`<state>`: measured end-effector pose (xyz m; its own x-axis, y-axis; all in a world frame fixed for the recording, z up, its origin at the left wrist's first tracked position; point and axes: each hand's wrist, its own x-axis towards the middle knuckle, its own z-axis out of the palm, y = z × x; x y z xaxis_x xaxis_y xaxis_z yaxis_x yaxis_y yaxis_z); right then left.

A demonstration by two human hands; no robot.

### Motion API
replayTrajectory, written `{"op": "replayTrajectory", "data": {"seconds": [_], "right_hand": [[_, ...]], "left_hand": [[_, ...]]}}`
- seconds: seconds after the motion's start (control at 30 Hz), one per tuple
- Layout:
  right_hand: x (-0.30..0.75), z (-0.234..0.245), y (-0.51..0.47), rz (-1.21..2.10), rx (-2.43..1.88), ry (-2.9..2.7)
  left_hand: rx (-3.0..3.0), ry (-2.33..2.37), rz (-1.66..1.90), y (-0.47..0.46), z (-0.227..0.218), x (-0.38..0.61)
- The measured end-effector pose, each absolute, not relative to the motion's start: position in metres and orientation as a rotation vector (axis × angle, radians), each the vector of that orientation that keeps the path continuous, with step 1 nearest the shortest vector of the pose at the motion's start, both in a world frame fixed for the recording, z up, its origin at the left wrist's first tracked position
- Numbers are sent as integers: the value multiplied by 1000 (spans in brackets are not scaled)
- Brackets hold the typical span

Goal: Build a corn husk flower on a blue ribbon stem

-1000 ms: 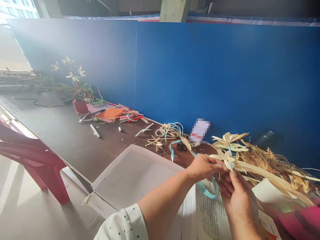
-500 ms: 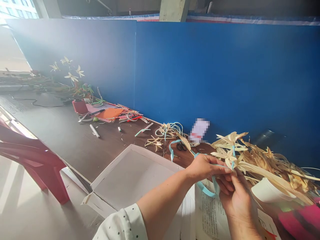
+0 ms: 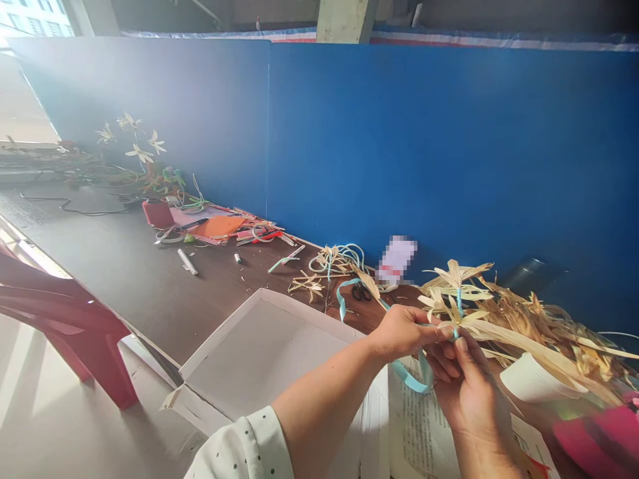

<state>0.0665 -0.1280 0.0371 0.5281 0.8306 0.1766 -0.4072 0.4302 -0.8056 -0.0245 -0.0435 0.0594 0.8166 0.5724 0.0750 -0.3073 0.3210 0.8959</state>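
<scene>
My left hand [image 3: 402, 332] pinches a light blue ribbon [image 3: 414, 382] against the stem of a dried-husk flower spray [image 3: 458, 303]. The ribbon's loose part loops down below my fingers. My right hand [image 3: 472, 379] has thumb and fingers closed on the same stem, just under the lower flower. Two pale, pointed-petal flowers sit one above the other, with blue wrapping on the stem between them. Part of the stem is hidden by my fingers. Beyond my left hand lie black-handled scissors [image 3: 361, 291] and more husk flowers [image 3: 307, 285].
An open white cardboard box [image 3: 269, 346] sits left of my hands. Dried husks [image 3: 544, 319] and a white cup [image 3: 539, 379] are at the right. Printed paper [image 3: 417, 432] lies beneath my hands. A blue partition [image 3: 449, 146] backs the table; a red chair [image 3: 64, 319] stands left.
The flower spray has moved slightly left, and blue wrapping now shows below the lower flower. Both hands keep hold close together.
</scene>
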Motion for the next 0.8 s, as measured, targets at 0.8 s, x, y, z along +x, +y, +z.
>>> {"op": "replayTrajectory", "data": {"seconds": [0.8], "right_hand": [[71,33,-122,503,-1105,-504]], "left_hand": [[1305,380,711,-36,52,-18]]}}
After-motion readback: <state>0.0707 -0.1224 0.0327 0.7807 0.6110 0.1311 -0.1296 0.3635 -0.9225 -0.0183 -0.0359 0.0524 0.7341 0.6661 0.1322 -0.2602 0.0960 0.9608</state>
